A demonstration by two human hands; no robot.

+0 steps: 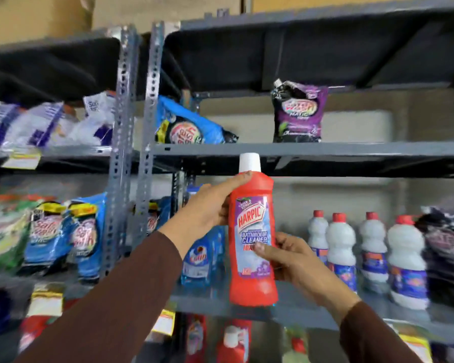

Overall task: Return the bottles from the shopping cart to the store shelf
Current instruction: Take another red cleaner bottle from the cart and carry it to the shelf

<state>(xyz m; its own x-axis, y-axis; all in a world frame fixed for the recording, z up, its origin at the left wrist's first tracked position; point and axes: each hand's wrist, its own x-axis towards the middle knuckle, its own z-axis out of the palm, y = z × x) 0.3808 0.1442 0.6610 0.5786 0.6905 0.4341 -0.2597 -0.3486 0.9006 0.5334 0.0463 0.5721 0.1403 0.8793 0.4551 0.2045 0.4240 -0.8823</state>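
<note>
Both our hands grasp the red Harpic bottle [252, 247]: our left hand [207, 208] wraps its upper body, our right hand [291, 260] grips the label's lower edge. We hold it upright before the grey shelf [351, 149], with white red-capped bottles [364, 252] just to its right.

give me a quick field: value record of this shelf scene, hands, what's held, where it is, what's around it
held item: red Harpic bathroom cleaner bottle, white cap, upright
left hand: grips the bottle's upper body
right hand: grips the lower label area
position: in front of the middle shelf, not clearly set down
right of it: row of white bottles with red caps
left of it: blue refill pouches
shelf above: purple detergent pouch standing, blue pouch lying
</note>
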